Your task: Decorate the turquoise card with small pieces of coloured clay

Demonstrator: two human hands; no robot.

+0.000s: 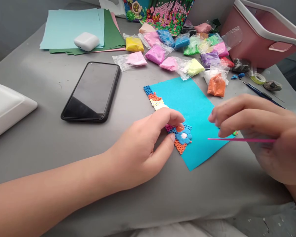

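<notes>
You seem to be working clay decoration onto the turquoise sheet (197, 98), which lies between your hands. Your left hand (146, 141) bends its finger and thumb around the orange piece (180, 129) at the blue flower (187, 140); whether they pinch it, I cannot tell. Your right hand (273, 128) grips the pink stick (233, 140). Next likely calls for a light, steady tip. Your left fingers hide some of the ringed border (156, 97); the phone (92, 89) and clay packets (156, 54) sit clear.
</notes>
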